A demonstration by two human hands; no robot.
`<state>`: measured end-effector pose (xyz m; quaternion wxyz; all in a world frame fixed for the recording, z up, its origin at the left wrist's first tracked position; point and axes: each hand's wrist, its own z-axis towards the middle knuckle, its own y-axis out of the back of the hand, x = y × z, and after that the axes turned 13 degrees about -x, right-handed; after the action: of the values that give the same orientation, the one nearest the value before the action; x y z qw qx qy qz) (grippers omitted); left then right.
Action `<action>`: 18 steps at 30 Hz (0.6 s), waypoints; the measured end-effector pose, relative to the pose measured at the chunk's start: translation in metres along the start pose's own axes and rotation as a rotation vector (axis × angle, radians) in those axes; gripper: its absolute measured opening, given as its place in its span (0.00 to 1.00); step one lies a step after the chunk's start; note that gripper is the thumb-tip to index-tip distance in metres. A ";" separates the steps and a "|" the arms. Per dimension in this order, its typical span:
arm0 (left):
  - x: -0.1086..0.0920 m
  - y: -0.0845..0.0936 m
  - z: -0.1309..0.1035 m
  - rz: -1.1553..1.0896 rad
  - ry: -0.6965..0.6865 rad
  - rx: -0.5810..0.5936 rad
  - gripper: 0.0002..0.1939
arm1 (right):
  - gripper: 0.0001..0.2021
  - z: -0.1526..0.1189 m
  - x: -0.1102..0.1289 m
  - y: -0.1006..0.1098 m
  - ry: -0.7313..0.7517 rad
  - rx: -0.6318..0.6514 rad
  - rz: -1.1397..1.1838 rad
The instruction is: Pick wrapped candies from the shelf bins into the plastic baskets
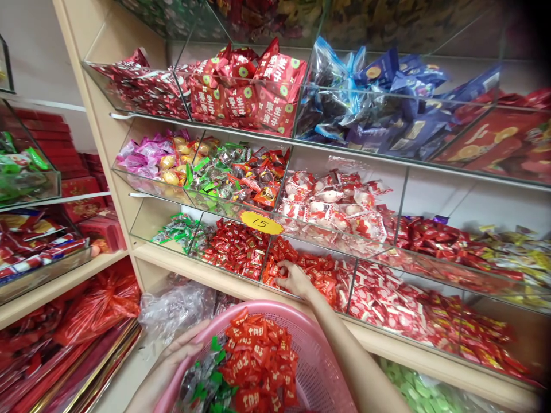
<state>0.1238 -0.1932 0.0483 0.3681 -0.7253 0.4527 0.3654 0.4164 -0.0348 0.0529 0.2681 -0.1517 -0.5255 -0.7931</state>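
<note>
A pink plastic basket (318,344) with a perforated wall is close in front of me. In it lie red-wrapped candies (260,361) in a heap, with green-and-clear wrapped candies (206,376) to their left. My left hand (183,347) is closed on the basket's left rim, its fingers along the outside. My right hand (295,280) reaches over the basket into a bottom-row bin of red-wrapped candies (321,269). Its thumb and forefinger are curved and apart among the candies; the other fingers are partly hidden, and no candy shows clearly in its grasp.
Clear dividers (352,287) separate the shelf bins. A yellow price tag (262,222) marked 15 hangs above the right hand. Larger red packets (247,86) and blue packets (387,97) fill the upper bins. Below the wooden ledge (189,269) lies a clear plastic bag (178,310).
</note>
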 end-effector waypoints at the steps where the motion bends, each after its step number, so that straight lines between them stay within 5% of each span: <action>1: -0.001 -0.004 0.007 -0.018 -0.005 0.005 0.31 | 0.21 0.000 0.000 0.000 0.002 -0.001 0.002; 11: 0.004 -0.001 0.020 -0.094 0.008 0.017 0.25 | 0.25 -0.004 0.000 0.010 -0.070 0.114 0.094; 18: 0.002 -0.004 0.020 -0.114 0.033 0.056 0.24 | 0.20 -0.006 0.004 0.027 -0.153 0.030 0.374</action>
<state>0.1237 -0.1753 0.0382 0.4008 -0.7453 0.4266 0.3192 0.4294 -0.0492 0.0730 0.3723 -0.3025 -0.5188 -0.7077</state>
